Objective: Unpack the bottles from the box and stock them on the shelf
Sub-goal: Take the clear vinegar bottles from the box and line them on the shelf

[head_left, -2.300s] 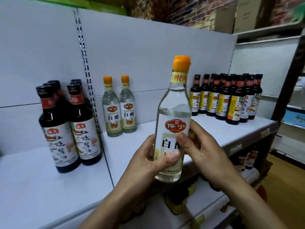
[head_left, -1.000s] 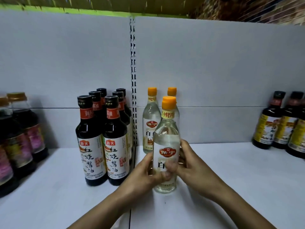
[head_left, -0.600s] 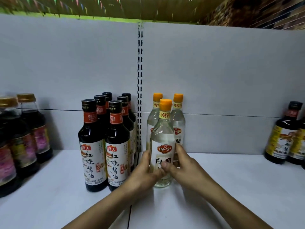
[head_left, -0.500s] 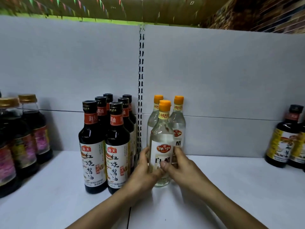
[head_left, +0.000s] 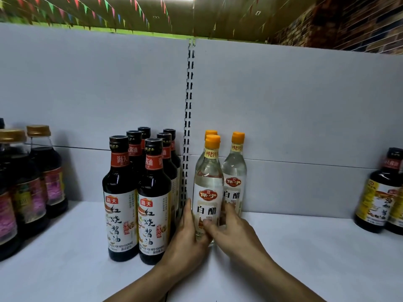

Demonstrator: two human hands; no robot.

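Standing upright on the white shelf (head_left: 305, 247), the front vinegar bottle (head_left: 207, 192), clear with an orange cap, is clasped low down by both hands; its base is partly hidden behind them. The left hand (head_left: 185, 238) lies against its left side with fingers curled round the glass, and the right hand (head_left: 235, 234) wraps the other side, thumb across the label and fingers bent round the back. That makes three vinegar bottles in all: the rear left vinegar bottle (head_left: 210, 132) stands directly behind the held one, only its cap showing, and the rear right vinegar bottle (head_left: 234, 171) stands beside it against the grey back panel (head_left: 305, 127). Just left of the slotted upright (head_left: 189, 105) stand six soy sauce bottles (head_left: 121, 192), two in front and four behind. Further left stand two gold-capped bottles (head_left: 45, 166), with another cut off at the edge; far right, two yellow-labelled bottles (head_left: 383, 192), one clipped by the frame
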